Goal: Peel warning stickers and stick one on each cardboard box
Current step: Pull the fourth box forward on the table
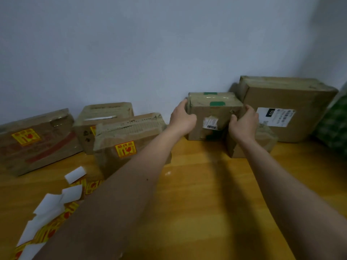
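A small cardboard box with green tape (214, 111) stands by the wall, and both hands grip it. My left hand (181, 119) holds its left side and my right hand (244, 122) its right front corner. No yellow sticker shows on this box. Three boxes on the left carry yellow warning stickers: the far-left box (37, 143), the box behind (105, 119) and the front box (129, 139). A strip of yellow stickers with peeled white backing (47, 212) lies at the lower left, partly hidden by my left arm.
A large box with a white shipping label (285, 109) leans on the wall at right. A low small box (262, 141) sits under my right hand. Something green (334, 128) is at the far right edge. The wooden floor (206, 194) lies between my arms.
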